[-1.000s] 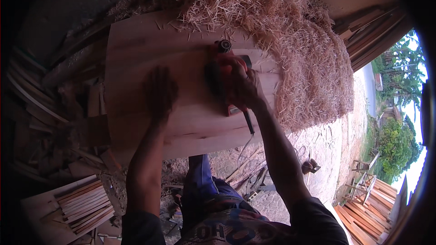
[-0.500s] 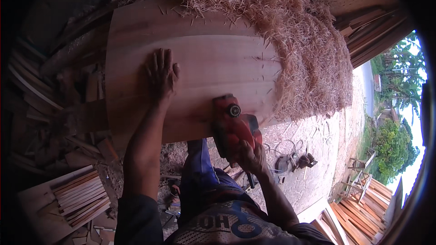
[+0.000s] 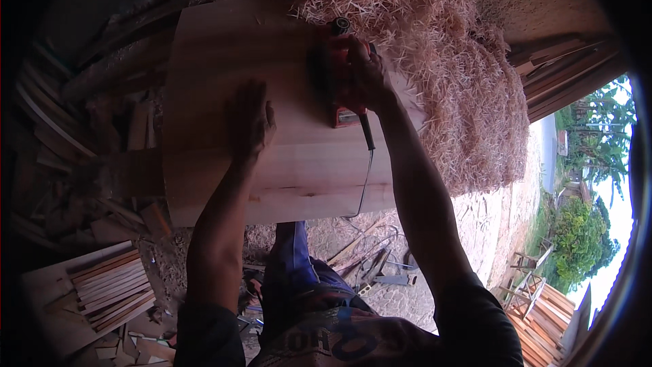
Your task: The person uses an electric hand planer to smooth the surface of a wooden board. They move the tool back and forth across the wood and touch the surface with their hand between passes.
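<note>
Head view, left to right: stack of thin pale and reddish wooden strips [image 3: 114, 289] at lower left. Broad, pale wooden board [image 3: 204, 61] spans the middle. Bare left hand [image 3: 251, 119] is palm-down on it, grip unclosed, holding nothing. Red-and-black handheld power planer [image 3: 337, 78] sits on the board, right of that hand; thin cable [image 3: 365, 183] trails toward the near edge. Bare right hand [image 3: 370, 71]: grip clamped on the planer. Heaped pinkish-tan wood shavings [image 3: 468, 102] lie right of it.
</note>
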Tool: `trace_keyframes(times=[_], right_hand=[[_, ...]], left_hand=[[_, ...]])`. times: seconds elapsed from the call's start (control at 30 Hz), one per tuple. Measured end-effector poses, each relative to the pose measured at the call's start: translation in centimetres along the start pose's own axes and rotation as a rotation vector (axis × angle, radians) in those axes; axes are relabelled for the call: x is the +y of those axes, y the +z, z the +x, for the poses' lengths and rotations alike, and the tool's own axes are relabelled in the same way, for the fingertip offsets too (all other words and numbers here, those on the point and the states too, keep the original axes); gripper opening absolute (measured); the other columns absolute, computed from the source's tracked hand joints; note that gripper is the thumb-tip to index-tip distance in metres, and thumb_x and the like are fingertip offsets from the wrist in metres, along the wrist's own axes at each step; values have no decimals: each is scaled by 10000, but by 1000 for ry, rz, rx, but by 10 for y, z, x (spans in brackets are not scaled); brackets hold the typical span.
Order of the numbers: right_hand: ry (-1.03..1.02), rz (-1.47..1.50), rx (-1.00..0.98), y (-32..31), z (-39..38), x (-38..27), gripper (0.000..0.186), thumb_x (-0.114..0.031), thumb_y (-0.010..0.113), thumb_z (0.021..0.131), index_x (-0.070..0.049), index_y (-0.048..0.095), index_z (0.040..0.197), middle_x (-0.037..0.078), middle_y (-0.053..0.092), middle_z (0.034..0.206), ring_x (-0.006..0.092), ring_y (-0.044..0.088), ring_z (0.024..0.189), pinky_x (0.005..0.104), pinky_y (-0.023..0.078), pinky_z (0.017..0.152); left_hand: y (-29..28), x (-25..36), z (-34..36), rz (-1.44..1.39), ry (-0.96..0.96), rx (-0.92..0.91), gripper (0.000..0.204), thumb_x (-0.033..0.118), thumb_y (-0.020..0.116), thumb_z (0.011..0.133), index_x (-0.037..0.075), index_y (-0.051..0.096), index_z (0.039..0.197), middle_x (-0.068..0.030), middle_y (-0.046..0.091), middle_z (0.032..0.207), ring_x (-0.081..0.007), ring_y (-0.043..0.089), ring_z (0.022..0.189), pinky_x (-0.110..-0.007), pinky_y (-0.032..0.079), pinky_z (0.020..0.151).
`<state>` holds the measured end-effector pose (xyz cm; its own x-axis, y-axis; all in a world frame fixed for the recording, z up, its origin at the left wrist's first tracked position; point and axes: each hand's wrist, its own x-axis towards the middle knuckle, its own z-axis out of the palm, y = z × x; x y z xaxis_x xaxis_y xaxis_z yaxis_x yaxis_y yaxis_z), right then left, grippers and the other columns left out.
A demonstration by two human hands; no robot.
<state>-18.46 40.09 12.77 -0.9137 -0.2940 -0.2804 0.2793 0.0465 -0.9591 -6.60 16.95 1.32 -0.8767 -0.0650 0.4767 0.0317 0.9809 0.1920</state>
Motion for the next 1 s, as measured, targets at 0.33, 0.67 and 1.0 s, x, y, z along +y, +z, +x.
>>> trace_keyframes(times=[0.33,0.67,1.0], right_hand=[[122,-428,181,30,-262,96,484,-470,491,999,-55,634,1202,61,653,728,155,677,662,333,542,583],[43,-390,248,43,-171,64,460,-453,509,1023,-31,653,912,14,579,617,106,578,543,297,442,477],[-229,-541,166,-23,-50,23,408,-444,472,1022,-113,651,1180,180,626,731,303,656,654,428,513,613]], left_hand=[[17,-10,-9,12,-92,21,446,278,528,1002,156,510,1431,-110,494,1504,-344,425,1408,-612,297,1143],[7,-12,-7,45,-51,22,446,274,536,999,128,523,1421,-127,506,1492,-337,439,1402,-619,297,1143],[8,-11,-6,5,-49,-42,443,265,518,1006,151,506,1433,-122,470,1516,-314,421,1415,-609,318,1129]])
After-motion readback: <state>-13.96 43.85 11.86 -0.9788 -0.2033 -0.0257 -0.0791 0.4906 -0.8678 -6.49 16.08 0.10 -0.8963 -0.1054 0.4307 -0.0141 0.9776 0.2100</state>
